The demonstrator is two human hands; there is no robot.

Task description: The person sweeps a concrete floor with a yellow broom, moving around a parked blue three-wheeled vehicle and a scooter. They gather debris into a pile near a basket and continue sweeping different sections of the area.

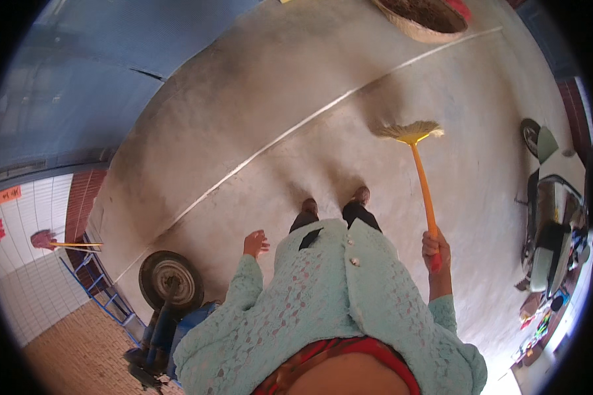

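Note:
My right hand (436,251) is wrapped around the lower end of a broom's orange handle. The broom (423,178) points away from me, its yellow, fan-shaped bristle head out over the concrete floor beyond my feet. Whether the bristles touch the floor I cannot tell. My left hand (256,243) hangs at my left side, holding nothing, its fingers loosely apart. Both sleeves are pale mint knit, and my brown shoes stand between the two hands.
A light line crosses the concrete floor (290,171). At left are a wheel (171,280) on a blue machine and a blue metal frame (99,289). A scooter (552,224) stands at right. A wide round basket (425,20) lies at the far edge, and a blue door (105,72) at far left.

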